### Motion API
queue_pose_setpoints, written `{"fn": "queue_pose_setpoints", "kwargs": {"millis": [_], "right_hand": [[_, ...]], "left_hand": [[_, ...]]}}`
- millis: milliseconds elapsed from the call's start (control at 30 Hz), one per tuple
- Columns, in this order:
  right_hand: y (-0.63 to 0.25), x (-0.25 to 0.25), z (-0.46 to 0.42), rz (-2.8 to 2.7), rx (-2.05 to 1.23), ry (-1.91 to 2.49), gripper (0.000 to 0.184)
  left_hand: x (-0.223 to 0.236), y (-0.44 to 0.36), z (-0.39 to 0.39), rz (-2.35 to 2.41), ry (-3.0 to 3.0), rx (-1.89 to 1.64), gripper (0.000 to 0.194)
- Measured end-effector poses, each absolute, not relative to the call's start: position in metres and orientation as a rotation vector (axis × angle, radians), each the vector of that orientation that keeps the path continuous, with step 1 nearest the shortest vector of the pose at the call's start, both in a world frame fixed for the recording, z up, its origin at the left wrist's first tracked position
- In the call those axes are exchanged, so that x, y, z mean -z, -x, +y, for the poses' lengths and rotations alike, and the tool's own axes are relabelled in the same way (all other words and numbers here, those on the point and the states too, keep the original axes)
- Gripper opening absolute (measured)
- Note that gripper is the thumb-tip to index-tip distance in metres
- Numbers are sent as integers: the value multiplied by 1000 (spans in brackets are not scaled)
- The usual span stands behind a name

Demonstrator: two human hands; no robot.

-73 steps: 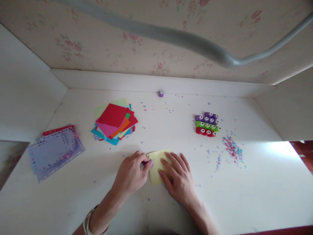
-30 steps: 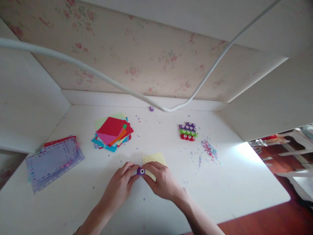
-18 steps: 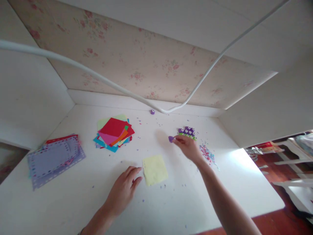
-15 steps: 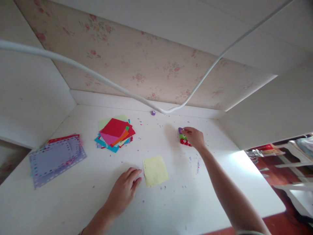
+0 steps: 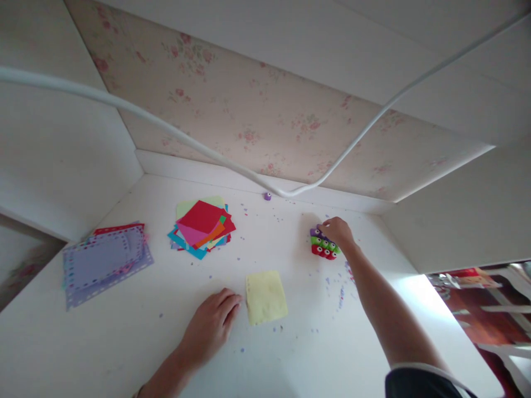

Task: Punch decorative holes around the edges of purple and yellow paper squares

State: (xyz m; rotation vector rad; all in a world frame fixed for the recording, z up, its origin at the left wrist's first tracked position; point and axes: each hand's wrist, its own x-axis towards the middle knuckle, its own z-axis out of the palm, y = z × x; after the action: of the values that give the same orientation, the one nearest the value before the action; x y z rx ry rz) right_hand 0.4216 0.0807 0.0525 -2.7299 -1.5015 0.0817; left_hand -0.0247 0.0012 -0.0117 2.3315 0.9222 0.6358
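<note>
My left hand [image 5: 211, 326] lies flat on the white desk [image 5: 124, 342], fingers stretched out, its fingertips just left of a pale yellow paper square [image 5: 265, 297]. My right hand [image 5: 338, 231] reaches far forward to a cluster of small purple, green and red paper punches [image 5: 324, 245]. Its fingers are curled over the purple row at the cluster's back. Whether they still pinch a purple punch is hidden by the hand.
A stack of coloured paper squares [image 5: 202, 227] lies at the middle left. Punched lilac and red sheets [image 5: 105, 260] lie at the far left. A lone purple punch [image 5: 267, 195] sits by the back wall. Confetti bits [image 5: 342, 290] are scattered right of the yellow paper. A white cable [image 5: 174, 132] hangs overhead.
My right hand lifted a purple punch off the yellow paper's edge and carried it away to the punch cluster. My left hand let go and now rests flat beside the paper.
</note>
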Motion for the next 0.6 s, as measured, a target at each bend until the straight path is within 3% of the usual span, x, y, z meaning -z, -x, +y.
{"fn": "queue_pose_setpoints", "kwargs": {"millis": [133,267,467,600], "right_hand": [[-412,-62,95,-1505,-20,2647,42],[-375,-62,128,-1643,-159,2490,38],[-298,-45,196,-1749,-267,2312,48],[-275,-43,219,-1753,-304,2279,38]], "left_hand": [[10,23,2,922,-2326,-634,20],[7,23,1,936,-2321,-614,19],[7,23,0,931,-2319,-623,21],[5,24,-1,958,-2295,-626,22]]}}
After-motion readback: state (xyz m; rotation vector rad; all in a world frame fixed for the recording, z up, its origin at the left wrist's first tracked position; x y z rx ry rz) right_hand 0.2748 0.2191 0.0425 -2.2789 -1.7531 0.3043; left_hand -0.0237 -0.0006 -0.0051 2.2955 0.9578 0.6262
